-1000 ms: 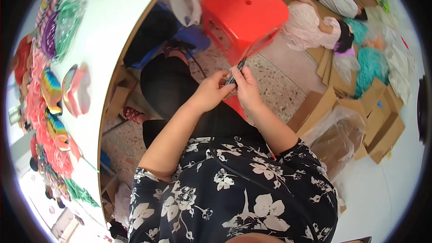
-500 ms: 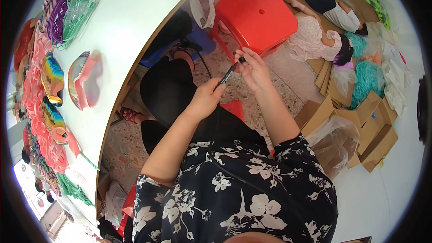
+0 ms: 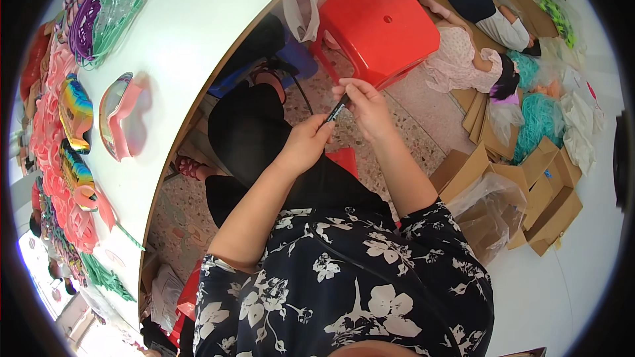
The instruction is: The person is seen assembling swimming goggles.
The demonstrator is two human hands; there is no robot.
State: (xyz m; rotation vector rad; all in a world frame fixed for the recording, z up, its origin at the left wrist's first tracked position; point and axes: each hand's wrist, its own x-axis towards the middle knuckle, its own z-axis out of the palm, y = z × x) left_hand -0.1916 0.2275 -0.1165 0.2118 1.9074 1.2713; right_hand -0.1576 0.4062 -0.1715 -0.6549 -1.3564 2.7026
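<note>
In front of my lap, my left hand (image 3: 305, 144) is closed around the barrel of a slim black marker (image 3: 337, 112), which slants up and to the right. My right hand (image 3: 369, 112) pinches the marker's upper end between thumb and fingers, where the black cap is. The fingers mostly hide that cap, so I cannot tell how far it sits on the tip. Both hands are in the air, away from the white table (image 3: 198, 33) on the left.
Pink-framed goggles (image 3: 118, 119) lie on the table beside more goggles and straps (image 3: 109, 20). A red plastic stool (image 3: 380, 26) stands ahead. Open cardboard boxes (image 3: 549, 198) and plastic bags are on the right. Two people (image 3: 463, 59) lie on flattened cardboard at the far right.
My right hand has moved left and down with the cap and now meets the marker's tip. Its fingers have closed in tighter. My left hand holds nearly still.
</note>
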